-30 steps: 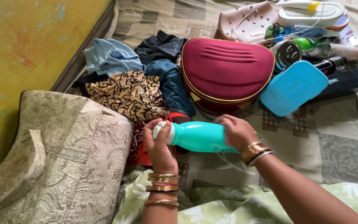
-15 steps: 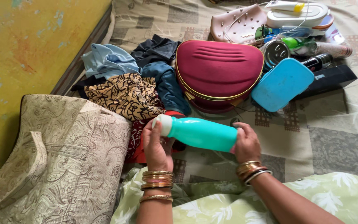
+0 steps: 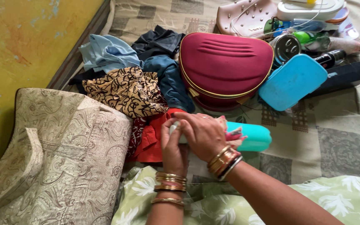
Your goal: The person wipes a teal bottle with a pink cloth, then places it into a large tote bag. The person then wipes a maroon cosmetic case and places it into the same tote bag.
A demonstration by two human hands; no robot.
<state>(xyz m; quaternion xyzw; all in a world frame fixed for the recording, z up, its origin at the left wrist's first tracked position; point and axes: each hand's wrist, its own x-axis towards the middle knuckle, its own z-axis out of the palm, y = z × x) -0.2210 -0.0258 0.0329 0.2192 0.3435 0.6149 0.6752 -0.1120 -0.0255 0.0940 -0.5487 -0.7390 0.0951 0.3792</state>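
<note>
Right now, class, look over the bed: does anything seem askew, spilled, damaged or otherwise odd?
Nothing looks spilled or broken. The clothes lie in a loose, unfolded heap beside the maroon case. The blue lid leans tilted against the case rather than lying flat. Both the left hand and right hand grip the teal bottle at its cap end.

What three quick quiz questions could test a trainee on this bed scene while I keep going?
1. True or false: both hands are on the teal bottle.
2. Which lies directly beyond the bottle? A) maroon zip case B) patterned tote bag C) blue lunch box
3. Fill in: the right hand covers the bottle's ____ end.

Key
1. True: the left hand holds it from below, and the right hand lies over the top.
2. A. The tote bag is at the left and the lunch box is farther right.
3. Cap: the white cap peeks out between the fingers.
</note>
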